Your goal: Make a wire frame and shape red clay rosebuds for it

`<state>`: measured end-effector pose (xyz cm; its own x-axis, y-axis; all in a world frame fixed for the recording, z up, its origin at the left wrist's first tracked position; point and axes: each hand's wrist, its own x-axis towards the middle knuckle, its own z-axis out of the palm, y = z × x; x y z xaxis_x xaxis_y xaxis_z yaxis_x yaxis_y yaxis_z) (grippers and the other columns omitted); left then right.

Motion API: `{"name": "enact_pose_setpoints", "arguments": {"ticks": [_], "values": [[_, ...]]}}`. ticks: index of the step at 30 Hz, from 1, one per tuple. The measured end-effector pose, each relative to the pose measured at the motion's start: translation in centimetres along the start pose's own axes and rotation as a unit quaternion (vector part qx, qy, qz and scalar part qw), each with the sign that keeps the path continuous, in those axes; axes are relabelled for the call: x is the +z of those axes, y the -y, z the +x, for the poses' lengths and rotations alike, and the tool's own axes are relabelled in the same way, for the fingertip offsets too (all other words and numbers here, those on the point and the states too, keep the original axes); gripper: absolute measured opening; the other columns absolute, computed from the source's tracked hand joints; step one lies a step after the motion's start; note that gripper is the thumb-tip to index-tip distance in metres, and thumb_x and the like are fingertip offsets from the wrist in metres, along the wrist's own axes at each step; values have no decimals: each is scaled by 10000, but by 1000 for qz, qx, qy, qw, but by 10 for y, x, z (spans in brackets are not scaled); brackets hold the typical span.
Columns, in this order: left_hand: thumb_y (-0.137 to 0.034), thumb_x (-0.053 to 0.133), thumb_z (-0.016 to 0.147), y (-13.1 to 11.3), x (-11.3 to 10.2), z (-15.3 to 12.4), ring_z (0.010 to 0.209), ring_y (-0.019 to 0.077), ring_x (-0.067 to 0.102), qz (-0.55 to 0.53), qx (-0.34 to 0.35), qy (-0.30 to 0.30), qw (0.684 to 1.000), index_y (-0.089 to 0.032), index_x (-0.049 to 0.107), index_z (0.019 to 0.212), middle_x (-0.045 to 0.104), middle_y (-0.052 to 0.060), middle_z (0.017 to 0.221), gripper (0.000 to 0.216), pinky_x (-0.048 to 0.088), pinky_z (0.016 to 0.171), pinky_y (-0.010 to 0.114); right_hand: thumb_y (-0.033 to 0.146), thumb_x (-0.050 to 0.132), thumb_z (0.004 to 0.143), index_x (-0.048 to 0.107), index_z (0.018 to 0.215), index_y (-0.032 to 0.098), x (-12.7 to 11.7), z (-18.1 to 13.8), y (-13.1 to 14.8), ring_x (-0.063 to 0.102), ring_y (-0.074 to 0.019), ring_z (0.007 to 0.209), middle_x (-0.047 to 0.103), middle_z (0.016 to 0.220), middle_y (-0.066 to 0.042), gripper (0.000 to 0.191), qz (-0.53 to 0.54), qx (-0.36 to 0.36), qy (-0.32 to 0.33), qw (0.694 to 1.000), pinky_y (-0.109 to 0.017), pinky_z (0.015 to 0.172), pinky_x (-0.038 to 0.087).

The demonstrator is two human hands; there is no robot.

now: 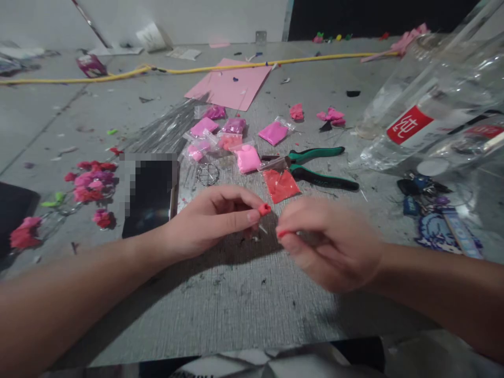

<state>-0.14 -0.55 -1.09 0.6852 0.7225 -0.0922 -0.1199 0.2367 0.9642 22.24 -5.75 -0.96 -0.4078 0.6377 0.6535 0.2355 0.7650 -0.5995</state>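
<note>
My left hand (pixel 214 212) pinches a small red piece (pixel 264 209) between thumb and forefinger, with a thin wire showing just below it. My right hand (pixel 328 241), slightly blurred, is curled closed beside it, with a bit of red (pixel 282 234) at its fingertips. Both hands hover over the grey table (pixel 236 299), a few centimetres apart. Right behind them lies a small clear bag of red pieces (pixel 280 185).
Green-handled pliers (pixel 318 168) lie behind the hands, with several small bags of pink pieces (pixel 248 157). A dark phone (pixel 149 195) lies left; finished pink and red flowers (pixel 92 184) further left. A clear plastic bottle (pixel 429 105) lies right, above keys (pixel 423 191). Pink paper (pixel 232 84) and a yellow cable (pixel 197 69) lie behind.
</note>
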Motion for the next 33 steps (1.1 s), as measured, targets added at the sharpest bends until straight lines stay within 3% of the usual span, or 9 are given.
{"name": "enact_pose_setpoints", "arguments": {"ticks": [2,9,22,33], "values": [[-289,820,884,3,2,-1,675,105,662,-28,-11,24,999,-148,781,955,730,52,842,163,567,624,207,91,621,930,631,992,176,1,-1,2,676,-119,750,745,833,-29,105,-20,-35,15,999,-253,714,587],[-187,787,909,-2,5,-2,695,102,698,-29,-17,58,998,-134,793,980,753,53,860,89,617,657,203,103,622,907,646,921,147,6,-3,0,635,-118,683,711,757,-46,52,-28,-10,1,1000,-257,663,559],[-134,812,872,0,7,-2,657,114,735,-29,2,13,999,-131,802,921,783,51,818,49,649,621,197,84,652,845,638,868,139,8,-1,0,540,-69,608,655,706,5,62,-65,17,1,998,-200,611,482],[-81,813,856,-3,10,-3,644,96,730,-48,-14,17,999,-155,843,928,810,58,835,108,636,635,166,73,656,859,652,891,143,9,-2,3,587,-74,647,703,757,-13,77,-88,10,-15,996,-201,662,515]]}}
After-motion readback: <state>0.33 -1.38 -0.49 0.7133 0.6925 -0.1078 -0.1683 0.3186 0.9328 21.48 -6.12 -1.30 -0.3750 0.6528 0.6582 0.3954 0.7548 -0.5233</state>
